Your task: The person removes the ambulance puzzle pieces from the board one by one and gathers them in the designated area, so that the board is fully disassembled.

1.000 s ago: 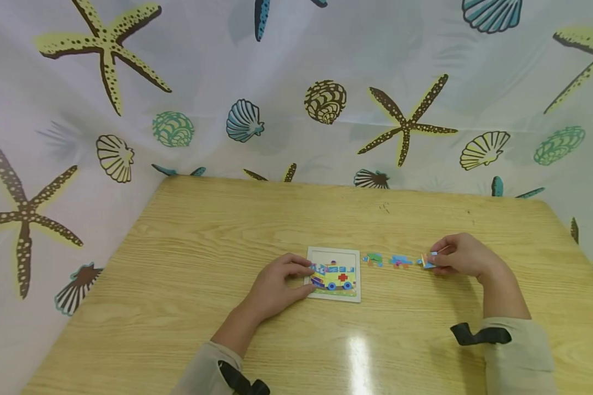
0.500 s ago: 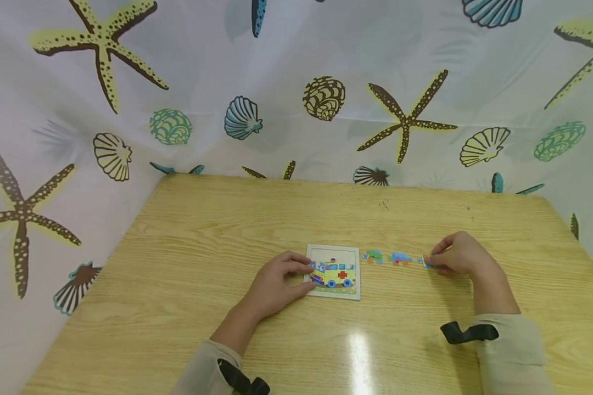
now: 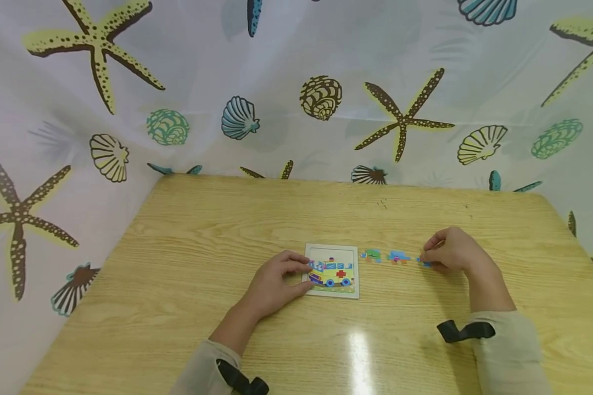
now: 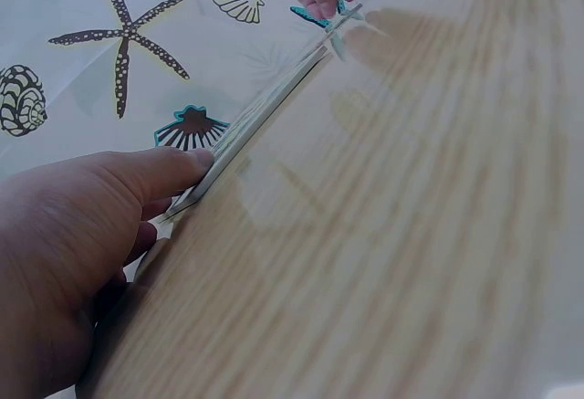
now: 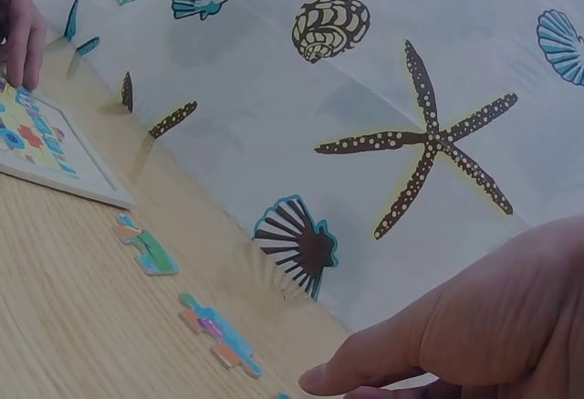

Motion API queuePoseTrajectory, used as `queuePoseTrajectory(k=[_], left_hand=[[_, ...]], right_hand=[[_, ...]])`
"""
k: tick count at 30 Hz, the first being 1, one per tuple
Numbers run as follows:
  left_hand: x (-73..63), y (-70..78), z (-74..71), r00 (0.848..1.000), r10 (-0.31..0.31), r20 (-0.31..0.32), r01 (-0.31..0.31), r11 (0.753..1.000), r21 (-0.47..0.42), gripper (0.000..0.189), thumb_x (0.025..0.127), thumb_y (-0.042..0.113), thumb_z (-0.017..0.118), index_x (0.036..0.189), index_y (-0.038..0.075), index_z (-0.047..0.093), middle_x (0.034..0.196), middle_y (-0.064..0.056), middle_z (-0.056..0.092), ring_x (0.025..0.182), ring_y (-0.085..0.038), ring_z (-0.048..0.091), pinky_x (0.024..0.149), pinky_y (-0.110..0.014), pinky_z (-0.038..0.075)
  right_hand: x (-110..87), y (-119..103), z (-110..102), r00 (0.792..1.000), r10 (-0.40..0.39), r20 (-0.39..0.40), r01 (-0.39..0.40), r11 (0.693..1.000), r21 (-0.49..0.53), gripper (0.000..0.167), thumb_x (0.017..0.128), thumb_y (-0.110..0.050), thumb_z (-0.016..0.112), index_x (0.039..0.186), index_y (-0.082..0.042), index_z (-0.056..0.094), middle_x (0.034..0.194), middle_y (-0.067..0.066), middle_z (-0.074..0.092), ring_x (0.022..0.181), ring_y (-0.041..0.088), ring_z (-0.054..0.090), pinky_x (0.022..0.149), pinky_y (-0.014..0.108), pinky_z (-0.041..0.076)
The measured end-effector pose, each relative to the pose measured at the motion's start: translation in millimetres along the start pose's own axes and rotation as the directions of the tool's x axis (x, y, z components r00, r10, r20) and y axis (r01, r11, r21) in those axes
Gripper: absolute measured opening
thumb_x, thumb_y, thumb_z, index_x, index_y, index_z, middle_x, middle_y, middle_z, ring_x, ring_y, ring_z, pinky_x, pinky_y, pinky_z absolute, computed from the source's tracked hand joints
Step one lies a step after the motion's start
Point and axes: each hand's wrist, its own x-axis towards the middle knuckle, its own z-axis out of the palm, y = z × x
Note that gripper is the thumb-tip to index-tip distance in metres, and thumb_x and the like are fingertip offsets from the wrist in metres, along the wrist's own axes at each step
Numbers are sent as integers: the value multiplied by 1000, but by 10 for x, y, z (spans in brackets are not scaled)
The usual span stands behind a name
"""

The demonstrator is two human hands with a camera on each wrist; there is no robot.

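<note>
A square puzzle board (image 3: 331,248) lies flat on the table, with a yellow ambulance picture in its lower part and a pale bare strip at the top. The left hand (image 3: 277,282) rests on its left side, fingertips on the picture and thumb at the lower left edge. To the right of the board lie two loose jigsaw pieces, a green one (image 3: 373,255) and a blue one (image 3: 399,256) with orange and purple spots. Farther right, the right hand (image 3: 452,252) pinches a blue jigsaw piece (image 3: 426,265) low at the tabletop. Its fingers cover most of that piece.
The wooden table (image 3: 217,219) runs back to a white curtain (image 3: 286,55) printed with shells and starfish. Black straps (image 3: 466,331) sit over the beige sleeves (image 3: 509,351).
The right hand has shifted slightly left and turned its piece down, so less of the piece shows. The left hand keeps its place on the board, and the other two pieces lie as before.
</note>
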Motion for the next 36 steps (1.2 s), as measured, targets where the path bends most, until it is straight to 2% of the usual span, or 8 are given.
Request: queuePoseTrajectory(k=[8, 14, 28, 36], left_hand=[[-1, -15, -37, 1000, 14, 9, -14, 1000, 11, 29, 85, 29, 81, 112, 18, 77, 122, 9, 65, 119, -16, 60, 103, -40, 50], [-8, -30, -32, 1000, 9, 3, -9, 1000, 4, 22, 85, 28, 81, 105, 22, 78, 121, 10, 65, 119, -16, 60, 102, -41, 50], [-4, -19, -44, 1000, 26, 3, -26, 999, 20, 8, 84, 27, 81, 91, 24, 81, 122, 7, 65, 119, -19, 60, 100, -42, 50], [-4, -28, -46, 999, 32, 9, -32, 999, 21, 8, 84, 27, 81, 91, 23, 81, 122, 6, 65, 119, -19, 60, 100, -42, 50]], right_hand=[[16, -143, 22, 996, -84, 19, 84, 996, 28, 32, 92, -20, 71, 109, 6, 63, 84, 9, 69, 72, 16, 65, 67, 32, 56], [80, -173, 92, 989, -134, 55, 132, 990, 51, 31, 94, -20, 69, 110, 6, 64, 91, 10, 69, 76, 17, 64, 68, 33, 55], [131, -360, 266, 970, -206, 129, 197, 977, 78, 26, 94, -20, 70, 104, 4, 67, 89, 9, 71, 74, 15, 61, 66, 28, 54], [168, -454, 398, 963, -225, 147, 216, 974, 69, 23, 93, -17, 71, 103, 4, 67, 80, 7, 65, 70, 16, 58, 63, 28, 51]])
